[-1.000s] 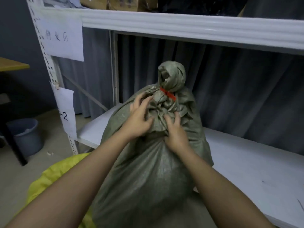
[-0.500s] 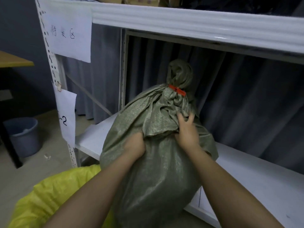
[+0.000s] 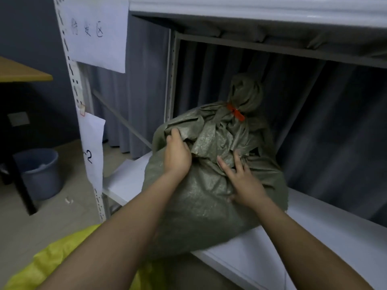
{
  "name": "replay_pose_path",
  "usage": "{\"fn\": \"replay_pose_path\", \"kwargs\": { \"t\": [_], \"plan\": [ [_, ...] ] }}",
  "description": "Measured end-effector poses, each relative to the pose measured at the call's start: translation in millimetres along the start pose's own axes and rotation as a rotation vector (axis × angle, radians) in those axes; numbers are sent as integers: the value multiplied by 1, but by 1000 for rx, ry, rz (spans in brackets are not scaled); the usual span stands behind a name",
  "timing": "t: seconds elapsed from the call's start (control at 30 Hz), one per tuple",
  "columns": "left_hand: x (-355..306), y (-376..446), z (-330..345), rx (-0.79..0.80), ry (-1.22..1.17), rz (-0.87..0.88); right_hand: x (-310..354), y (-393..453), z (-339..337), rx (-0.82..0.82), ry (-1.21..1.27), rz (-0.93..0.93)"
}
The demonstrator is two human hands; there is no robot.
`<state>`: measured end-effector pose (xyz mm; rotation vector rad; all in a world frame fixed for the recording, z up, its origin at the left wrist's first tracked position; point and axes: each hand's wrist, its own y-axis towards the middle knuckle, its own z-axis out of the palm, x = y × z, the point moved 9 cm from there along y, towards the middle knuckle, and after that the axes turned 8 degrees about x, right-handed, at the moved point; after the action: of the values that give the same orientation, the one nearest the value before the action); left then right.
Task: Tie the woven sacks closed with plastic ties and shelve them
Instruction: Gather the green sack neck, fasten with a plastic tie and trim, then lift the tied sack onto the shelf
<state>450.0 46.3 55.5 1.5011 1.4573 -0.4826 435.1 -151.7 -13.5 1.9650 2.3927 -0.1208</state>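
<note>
- Since half a second ago the olive-green woven plastic sack [image 3: 201,206] has gone from hanging in front of the rack to resting on the white lower shelf board [image 3: 335,233], and the left hand has climbed from its flank to its upper shoulder.
- Nearest, at the bottom left, lies a bright yellow woven sack [image 3: 52,266], partly hidden under the left forearm.
- The left hand [image 3: 177,158] grips a fold of the green sack's upper left side, fingers curled into the fabric.
- The right hand [image 3: 244,185] lies on the sack's right front with its fingers spread and pressing the wrinkled cloth, nothing pinched.
- The sack leans back into the shelf, its lower front overhanging the board's edge.
- Its gathered neck stands at the top, cinched by an orange-red plastic tie [image 3: 235,113].
- Left of it rises the white perforated rack post [image 3: 71,84] with two white paper labels [image 3: 98,32] taped on.
- On the floor beyond stands a blue-grey plastic bucket [image 3: 39,172], beside a wooden-topped table [image 3: 21,72].
- A grey pleated curtain [image 3: 335,132] hangs behind the shelf.
</note>
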Motion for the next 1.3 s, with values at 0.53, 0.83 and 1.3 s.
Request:
{"fn": "replay_pose_path", "kwargs": {
  "t": [0.53,0.83,1.3],
  "plan": [
    [130,41,-4,303,296,-108,98,109,11,-166,-138,81],
    [126,-36,-11,469,599,-103,154,-4,40,-366,270,-182],
    [227,-162,-57,729,783,-319,279,-57,189,431,1085,-65]
  ]
}}
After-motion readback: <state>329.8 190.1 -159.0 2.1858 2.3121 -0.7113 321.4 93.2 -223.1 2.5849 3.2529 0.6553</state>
